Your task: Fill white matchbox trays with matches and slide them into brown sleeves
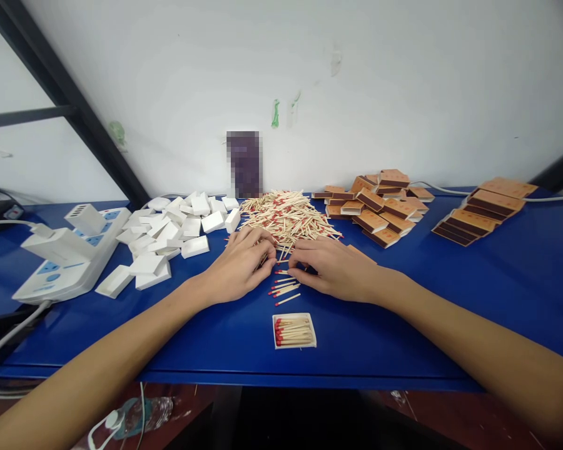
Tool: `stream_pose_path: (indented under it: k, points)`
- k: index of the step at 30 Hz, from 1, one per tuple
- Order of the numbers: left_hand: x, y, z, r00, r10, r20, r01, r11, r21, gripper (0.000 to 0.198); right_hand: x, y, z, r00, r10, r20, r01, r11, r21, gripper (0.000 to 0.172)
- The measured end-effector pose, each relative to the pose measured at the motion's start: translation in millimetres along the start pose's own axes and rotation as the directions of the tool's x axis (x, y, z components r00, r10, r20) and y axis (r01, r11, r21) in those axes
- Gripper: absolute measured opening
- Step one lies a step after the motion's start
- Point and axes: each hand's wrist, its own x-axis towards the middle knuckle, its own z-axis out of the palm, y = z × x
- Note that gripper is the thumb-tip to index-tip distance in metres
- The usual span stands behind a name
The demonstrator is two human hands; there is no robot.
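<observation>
My left hand (244, 262) is at the front of a heap of red-tipped matches (291, 219), its fingers curled in and the thumb close to the index finger. What is between those fingertips is hidden. Opposite it, my right hand (331, 269) has thumb and index finger bent around the end of a match (282, 272). Several loose matches (286, 289) lie below the hands in a rough row, heads to the left. Nearer the table edge sits a white matchbox tray (314, 337), holding a layer of matches with their heads to the left.
White empty trays (196, 246) are piled on the left beside a power strip (75, 265) with chargers. Orange-brown matchbox sleeves (385, 212) are stacked at right, with another row of sleeves (488, 209) farther right. A pixelated dark object (245, 164) leans on the wall.
</observation>
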Motion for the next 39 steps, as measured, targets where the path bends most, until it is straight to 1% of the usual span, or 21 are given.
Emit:
stream_pose_path:
  k: [3, 8, 12, 16, 18, 20, 23, 25, 27, 29, 32, 34, 37, 39]
  points:
    - [0, 0, 0.3, 1.0, -0.007, 0.01, 0.008, 1.0, -0.029, 0.021, -1, -2, -2, 1.0, 0.016, -0.002, -0.016, 0.999, 0.034, 0.019]
    - [-1, 4, 0.4, 0.999, -0.036, 0.013, 0.037, 0.998, -0.058, 0.022, -3, -2, -6, 1.0, 0.007, -0.001, -0.007, 0.999, 0.048, 0.011]
    - [-1, 6, 2.8, 0.998, -0.056, 0.018, 0.056, 0.998, -0.015, 0.019, -2, -3, -4, 1.0, -0.005, -0.006, 0.005, 0.999, 0.037, 0.014]
    - [1, 6, 4.9, 0.998, -0.055, 0.023, 0.055, 0.998, -0.012, 0.019, 1, -7, 1, 1.0, -0.025, -0.015, 0.026, 0.999, 0.041, 0.017]
    - [1, 7, 4.8, 0.999, -0.044, 0.028, 0.045, 0.999, -0.02, 0.02, 1, -8, 2, 0.998, -0.038, -0.039, 0.04, 0.998, 0.044, 0.02]
    - [0, 7, 3.9, 0.999, -0.038, 0.037, 0.039, 0.999, -0.033, 0.021, 0, -6, 0, 0.995, -0.039, -0.093, 0.042, 0.999, 0.032, 0.022]
    - [-1, 8, 1.6, 0.998, -0.029, 0.049, 0.032, 0.998, -0.06, 0.024, -2, 2, -5, 0.986, 0.012, -0.166, -0.016, 1.0, -0.024, 0.02]
    - [-3, 7, 0.0, 0.999, -0.01, 0.052, 0.013, 0.997, -0.072, 0.027, -3, 9, -9, 0.983, 0.066, -0.173, -0.082, 0.993, -0.085, 0.017]
    - [-4, 7, -1.5, 0.999, 0.016, 0.052, -0.012, 0.997, -0.08, 0.027, -4, 14, -12, 0.984, 0.104, -0.148, -0.125, 0.982, -0.143, 0.016]
    - [-5, 8, -2.6, 0.998, 0.042, 0.053, -0.037, 0.995, -0.088, 0.024, -5, 16, -15, 0.989, 0.112, -0.093, -0.127, 0.977, -0.17, 0.016]
    - [-6, 9, -3.9, 0.997, 0.067, 0.035, -0.064, 0.993, -0.096, 0.021, -7, 16, -19, 0.995, 0.096, 0.014, -0.093, 0.986, -0.14, 0.013]
    - [-5, 8, -4.5, 0.997, 0.073, 0.004, -0.072, 0.994, -0.085, 0.02, -8, 15, -21, 0.995, 0.086, 0.06, -0.078, 0.99, -0.119, 0.011]
    - [-5, 6, -5.2, 0.996, 0.075, -0.036, -0.077, 0.996, -0.05, 0.018, -10, 15, -22, 0.993, 0.087, 0.083, -0.079, 0.992, -0.1, 0.008]
    - [-6, 5, -5.9, 0.997, 0.073, -0.036, -0.074, 0.997, -0.036, 0.016, -10, 14, -21, 0.992, 0.081, 0.098, -0.074, 0.995, -0.07, 0.006]
